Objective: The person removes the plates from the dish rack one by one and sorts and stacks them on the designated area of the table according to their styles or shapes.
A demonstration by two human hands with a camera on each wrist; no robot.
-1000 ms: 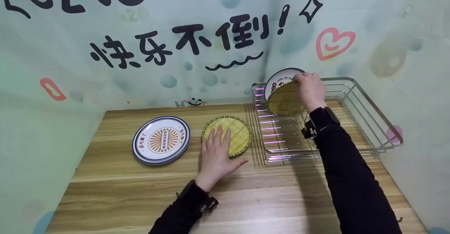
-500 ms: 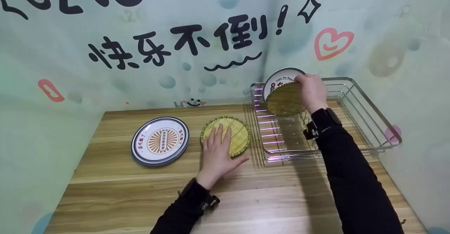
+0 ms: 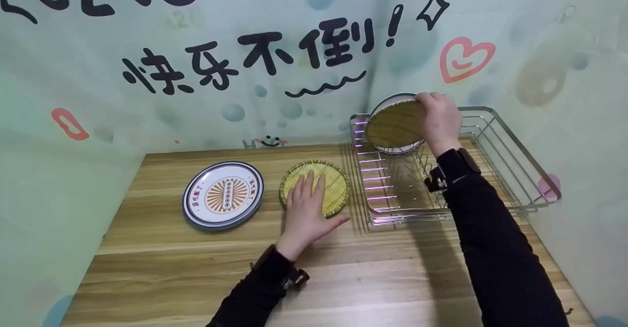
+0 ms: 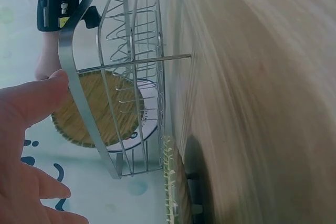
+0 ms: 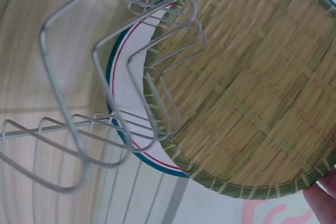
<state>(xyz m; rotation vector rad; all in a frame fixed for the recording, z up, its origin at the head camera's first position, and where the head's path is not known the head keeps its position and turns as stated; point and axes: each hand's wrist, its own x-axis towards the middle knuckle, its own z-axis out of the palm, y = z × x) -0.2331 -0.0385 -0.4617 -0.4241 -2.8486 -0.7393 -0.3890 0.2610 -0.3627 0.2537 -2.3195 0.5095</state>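
Observation:
My right hand (image 3: 441,121) pinches the edge of a round woven bamboo tray (image 3: 395,124), held tilted up over the back left of the wire dish rack (image 3: 520,152). Behind that tray a white plate (image 5: 123,85) with a dark rim stands in the rack, mostly covered by the weave. In the right wrist view the tray's flat woven face (image 5: 252,82) fills much of the picture. My left hand (image 3: 306,216), fingers spread and straight, lies over a second round bamboo tray (image 3: 336,189) flat on the table. The left wrist view shows the thumb (image 4: 39,98) overlapping the rack.
White plates (image 3: 206,175) with blue rims lie stacked at the left of the wooden table (image 3: 157,278). Looped wire dividers (image 5: 94,51) rise inside the rack. A printed cloth wall (image 3: 196,121) stands close behind the table and rack.
My right hand has lifted the bamboo tray slightly up and left, so it covers more of the plate behind it. My left hand stays nearly in place over the other tray.

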